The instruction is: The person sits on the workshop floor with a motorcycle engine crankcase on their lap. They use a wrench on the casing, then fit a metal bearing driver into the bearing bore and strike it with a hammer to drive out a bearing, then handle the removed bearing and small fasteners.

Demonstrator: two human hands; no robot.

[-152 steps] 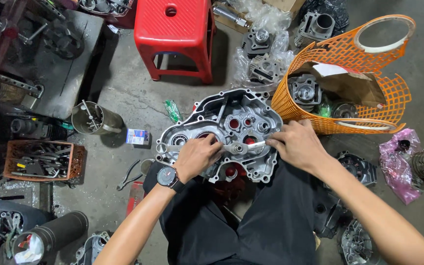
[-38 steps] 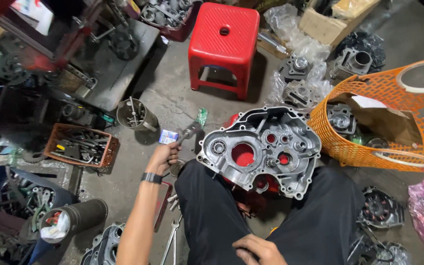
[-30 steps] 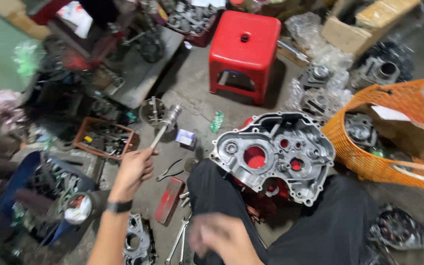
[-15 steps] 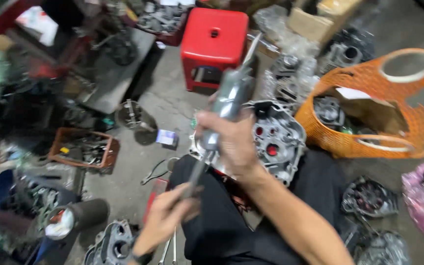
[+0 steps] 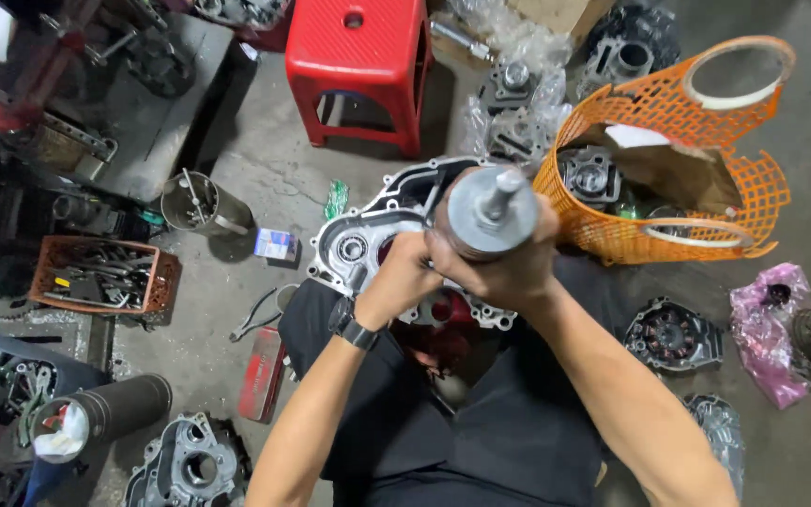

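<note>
Holding: right hand (image 5: 509,268) wrapped around grey metal cylinder (image 5: 485,211), end facing camera
Left hand (image 5: 404,277): closed on cylinder's lower part
Below: engine case (image 5: 354,249) on lap

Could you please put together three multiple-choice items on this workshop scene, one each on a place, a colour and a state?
1. Where does the grey metal engine crankcase half lie?
A. on the person's lap
B. on top of the stool
C. inside the basket

2. What colour is the square plastic stool?
A. blue
B. red
C. green

3. What is the state of the heavy grey metal cylinder with a shaft on its end?
A. lying on the floor
B. standing in the metal can
C. gripped by both hands

Answers: 1 A, the casing rests on the dark trousers in front of the person, below the raised hands. 2 B, the stool at the top of the view is plainly red. 3 C, the left hand and right hand close around the cylinder, held up over the crankcase beside the orange mesh basket.
</note>
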